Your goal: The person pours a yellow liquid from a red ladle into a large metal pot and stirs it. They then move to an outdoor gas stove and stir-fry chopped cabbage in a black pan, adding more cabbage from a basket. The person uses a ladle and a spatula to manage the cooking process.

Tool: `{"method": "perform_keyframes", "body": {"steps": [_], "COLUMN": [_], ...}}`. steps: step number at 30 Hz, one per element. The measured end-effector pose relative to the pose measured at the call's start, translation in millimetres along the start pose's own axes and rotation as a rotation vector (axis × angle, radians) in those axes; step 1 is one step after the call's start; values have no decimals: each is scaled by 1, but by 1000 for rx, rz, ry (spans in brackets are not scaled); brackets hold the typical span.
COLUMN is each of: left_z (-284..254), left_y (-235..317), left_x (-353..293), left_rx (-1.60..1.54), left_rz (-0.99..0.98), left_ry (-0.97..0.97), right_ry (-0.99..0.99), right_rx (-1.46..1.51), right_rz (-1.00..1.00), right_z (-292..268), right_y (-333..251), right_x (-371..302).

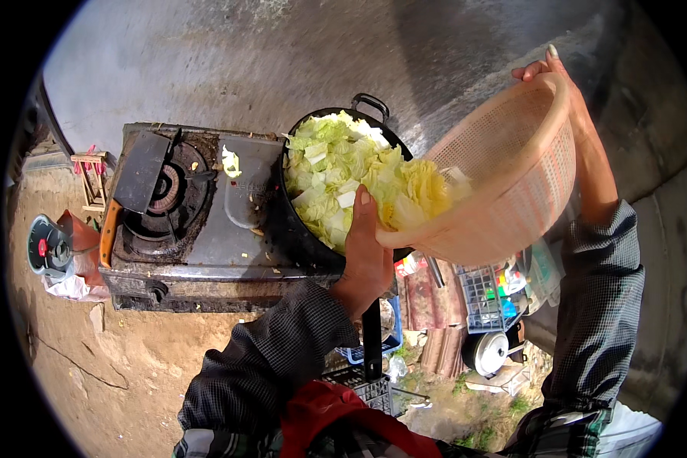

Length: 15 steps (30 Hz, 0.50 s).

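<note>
A peach plastic colander is tilted over a black pan on the stove's right side. Chopped cabbage heaps the pan to its rim, and yellow-green leaves run from the colander's low lip onto the heap. My left hand grips the lower left rim, thumb raised beside the leaves. At the raised far right side, my right hand is closed around the colander's edge; some of its fingers are hidden behind it. The pan's long black handle points toward me, under my left wrist.
Left of the pan, a cleaver with a wooden handle lies across the bare burner of the grimy stove. A cabbage scrap sits on the stovetop. Below right are a blue crate and a lidded pot.
</note>
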<state>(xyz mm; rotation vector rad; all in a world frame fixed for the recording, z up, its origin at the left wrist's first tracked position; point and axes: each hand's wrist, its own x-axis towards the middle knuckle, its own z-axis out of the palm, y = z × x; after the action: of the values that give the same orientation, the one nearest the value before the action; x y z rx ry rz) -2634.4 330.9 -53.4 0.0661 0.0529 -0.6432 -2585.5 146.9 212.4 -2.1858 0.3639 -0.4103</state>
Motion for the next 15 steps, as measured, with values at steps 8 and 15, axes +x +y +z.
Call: {"method": "perform_keyframes", "body": {"steps": [8, 15], "left_z": [-37, -6], "left_y": [-23, -20], "left_x": [3, 7], "left_rx": [4, -43], "left_rz": [-119, -179], "left_ry": [44, 46], "right_ry": [75, 105], "right_rx": [-186, -67], "right_rz": [77, 2], "right_z": [-11, -26], "right_y": [42, -7], "right_x": [-17, -39]}}
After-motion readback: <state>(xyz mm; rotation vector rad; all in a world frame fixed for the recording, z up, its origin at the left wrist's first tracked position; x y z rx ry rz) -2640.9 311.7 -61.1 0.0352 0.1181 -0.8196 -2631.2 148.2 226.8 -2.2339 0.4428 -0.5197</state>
